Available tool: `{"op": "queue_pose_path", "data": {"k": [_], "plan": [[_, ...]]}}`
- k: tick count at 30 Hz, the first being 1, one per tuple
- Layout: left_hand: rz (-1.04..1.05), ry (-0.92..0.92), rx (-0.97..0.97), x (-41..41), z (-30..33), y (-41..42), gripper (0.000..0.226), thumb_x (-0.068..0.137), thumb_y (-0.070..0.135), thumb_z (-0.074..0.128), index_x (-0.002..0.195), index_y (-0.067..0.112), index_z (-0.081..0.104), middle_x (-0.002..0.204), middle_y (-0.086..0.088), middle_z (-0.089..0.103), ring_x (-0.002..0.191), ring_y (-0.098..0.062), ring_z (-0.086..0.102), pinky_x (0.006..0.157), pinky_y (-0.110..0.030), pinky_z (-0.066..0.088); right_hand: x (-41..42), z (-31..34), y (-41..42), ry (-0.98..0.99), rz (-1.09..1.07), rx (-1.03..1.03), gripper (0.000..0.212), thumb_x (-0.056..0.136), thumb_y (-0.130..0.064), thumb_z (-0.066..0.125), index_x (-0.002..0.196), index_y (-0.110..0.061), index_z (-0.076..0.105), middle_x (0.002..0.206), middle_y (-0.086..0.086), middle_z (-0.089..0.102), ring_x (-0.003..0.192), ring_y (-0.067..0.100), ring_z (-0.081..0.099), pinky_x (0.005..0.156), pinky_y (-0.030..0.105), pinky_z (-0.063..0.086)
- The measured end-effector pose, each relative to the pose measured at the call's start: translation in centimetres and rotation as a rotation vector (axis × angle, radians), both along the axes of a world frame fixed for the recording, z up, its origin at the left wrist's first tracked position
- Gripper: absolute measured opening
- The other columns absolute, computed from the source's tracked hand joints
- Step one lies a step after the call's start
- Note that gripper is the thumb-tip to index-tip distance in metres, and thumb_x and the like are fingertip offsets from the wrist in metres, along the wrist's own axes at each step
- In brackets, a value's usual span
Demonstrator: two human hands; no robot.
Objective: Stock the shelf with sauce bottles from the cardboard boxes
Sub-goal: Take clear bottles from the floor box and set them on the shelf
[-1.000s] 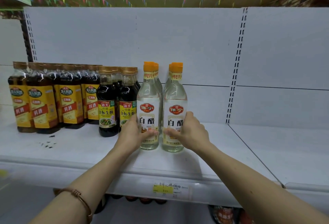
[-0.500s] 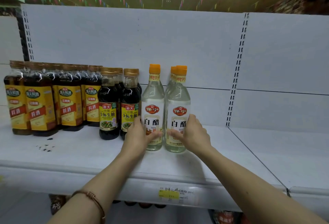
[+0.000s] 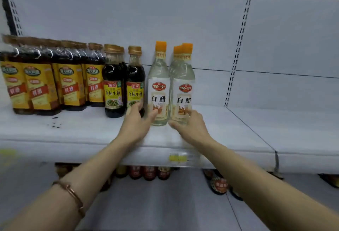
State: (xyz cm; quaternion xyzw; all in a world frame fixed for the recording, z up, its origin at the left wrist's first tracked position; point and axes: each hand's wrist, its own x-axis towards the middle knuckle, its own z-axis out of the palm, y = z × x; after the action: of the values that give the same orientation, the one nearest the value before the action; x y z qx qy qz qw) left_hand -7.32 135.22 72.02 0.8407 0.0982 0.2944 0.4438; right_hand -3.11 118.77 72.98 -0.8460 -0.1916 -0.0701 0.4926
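Both arms are out at full reach to the white shelf point(image 3: 238, 133). The left hand point(image 3: 136, 123) has its thumb laid against the lower label of the left white vinegar bottle point(image 3: 158, 85) and its other fingers running up the gap on that bottle's far side, so it cups the base from the left; how firm the hold is I cannot tell, because the frame is smeared with motion. A copper-coloured bracelet point(image 3: 71, 194) sits on that forearm, well back from the hand.

The right hand point(image 3: 190, 127) is at the foot of the right white vinegar bottle point(image 3: 183, 87), thumb across the front near the bottom, fingers curled around its right side, gripping it. The two clear bottles stand upright and touching, orange caps up, with more orange caps just behind the right one.

Just left of the left hand stand the dark soy sauce bottles point(image 3: 114, 83), two across the front with others behind; the nearer one is partly covered by the left fingers. Further left again is a packed block of cooking wine bottles point(image 3: 42, 82) with yellow and red labels. A few dark specks point(image 3: 54, 122) mark the shelf in front of them.

To the right of the right hand the shelf runs on bare to a seam. Below the hands, on the shelf's front edge, is a yellow price tag point(image 3: 178, 157), blurred. Under that, red-capped jars or bottles point(image 3: 149, 173) sit on a lower level, too dim to name.
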Motion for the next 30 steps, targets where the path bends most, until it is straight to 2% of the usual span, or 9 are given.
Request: {"op": "queue_pose_path", "data": {"k": [3, 7, 12, 14, 16, 19, 21, 26, 30], "plan": [[0.058, 0.007, 0.233, -4.3, 0.7, -0.4, 0.041, 0.094, 0.038, 0.057, 0.127, 0.014, 0.056, 0.129, -0.001, 0.051, 0.115, -0.012, 0.049, 0.092, -0.018, 0.033, -3.1, 0.1, -0.2, -0.005, 0.115, -0.002, 0.043, 0.088, -0.027, 0.069, 0.126, -0.016, 0.053, 0.119, -0.008, 0.052, 0.114, 0.011, 0.050, 0.102, 0.030, 0.041], [0.106, 0.010, 0.266, -10.2, 0.0, -0.1, 0.013, 0.094, 0.026, 0.057, 0.106, 0.025, 0.062, 0.114, 0.009, 0.055, 0.104, -0.005, 0.047, 0.087, -0.019, 0.034, -6.5, 0.8, 0.2, -0.046, 0.284, -0.017, 0.047, 0.091, -0.033, 0.065, 0.132, -0.015, 0.051, 0.134, -0.002, 0.053, 0.120, 0.009, 0.049, 0.102, 0.026, 0.040], [0.265, 0.064, 0.121, -16.4, -2.8, -0.9, 0.011, 0.095, 0.026, 0.056, 0.098, 0.020, 0.065, 0.101, 0.006, 0.064, 0.097, -0.012, 0.060, 0.078, -0.022, 0.043, -10.9, 0.4, 0.2, -0.105, 0.557, -0.058, 0.040, 0.092, -0.034, 0.063, 0.129, -0.019, 0.055, 0.127, -0.006, 0.059, 0.121, 0.009, 0.053, 0.101, 0.025, 0.043], [0.303, 0.074, 0.073, -19.1, -3.9, -1.9, 0.019, 0.097, 0.028, 0.053, 0.099, 0.014, 0.066, 0.094, 0.002, 0.068, 0.090, -0.011, 0.063, 0.072, -0.016, 0.045, -13.0, -0.5, 0.0, -0.130, 0.654, -0.097, 0.040, 0.093, -0.032, 0.062, 0.129, -0.018, 0.055, 0.128, -0.004, 0.060, 0.121, 0.009, 0.053, 0.102, 0.024, 0.042], [0.325, 0.093, 0.051, -22.2, -4.9, -3.1, 0.022, 0.098, 0.029, 0.051, 0.100, 0.014, 0.066, 0.093, 0.005, 0.068, 0.086, 0.000, 0.061, 0.066, -0.005, 0.042, -15.1, -1.5, 0.1, -0.130, 0.753, -0.118, 0.042, 0.093, -0.034, 0.062, 0.130, -0.016, 0.055, 0.130, -0.002, 0.059, 0.122, 0.011, 0.053, 0.103, 0.028, 0.044], [0.438, 0.174, 0.096, -27.6, -6.2, -4.6, 0.021, 0.098, 0.036, 0.050, 0.101, 0.022, 0.065, 0.093, 0.015, 0.064, 0.089, 0.004, 0.058, 0.067, -0.009, 0.040, -18.6, -2.7, 1.0, -0.139, 0.884, -0.135, 0.041, 0.093, -0.038, 0.060, 0.127, -0.016, 0.057, 0.126, -0.001, 0.061, 0.117, 0.013, 0.056, 0.100, 0.030, 0.047], [0.499, 0.234, 0.112, -31.5, -6.6, -5.3, 0.019, 0.097, 0.038, 0.051, 0.102, 0.026, 0.063, 0.094, 0.014, 0.065, 0.091, -0.001, 0.059, 0.070, -0.017, 0.042, -21.0, -3.1, 1.8, -0.136, 0.973, -0.163, 0.039, 0.094, -0.042, 0.059, 0.125, -0.018, 0.059, 0.125, -0.003, 0.062, 0.117, 0.011, 0.057, 0.099, 0.028, 0.047], [0.595, 0.287, 0.171, -39.9, -6.5, -5.9, 0.012, 0.097, 0.036, 0.053, 0.103, 0.031, 0.062, 0.096, 0.015, 0.066, 0.091, 0.002, 0.061, 0.075, -0.015, 0.047, -27.1, -3.3, 3.7, -0.118, 1.196, -0.228, 0.042, 0.094, -0.048, 0.055, 0.125, -0.020, 0.059, 0.124, -0.007, 0.062, 0.113, 0.008, 0.058, 0.089, 0.021, 0.046], [0.651, 0.330, 0.193, -44.5, -7.1, -4.8, 0.014, 0.096, 0.037, 0.053, 0.103, 0.031, 0.063, 0.100, 0.013, 0.064, 0.093, -0.002, 0.060, 0.080, -0.021, 0.049, -31.2, -4.2, 5.7, -0.112, 1.280, -0.247, 0.040, 0.094, -0.046, 0.055, 0.123, -0.019, 0.061, 0.121, -0.007, 0.064, 0.112, 0.007, 0.058, 0.088, 0.019, 0.045]]}}
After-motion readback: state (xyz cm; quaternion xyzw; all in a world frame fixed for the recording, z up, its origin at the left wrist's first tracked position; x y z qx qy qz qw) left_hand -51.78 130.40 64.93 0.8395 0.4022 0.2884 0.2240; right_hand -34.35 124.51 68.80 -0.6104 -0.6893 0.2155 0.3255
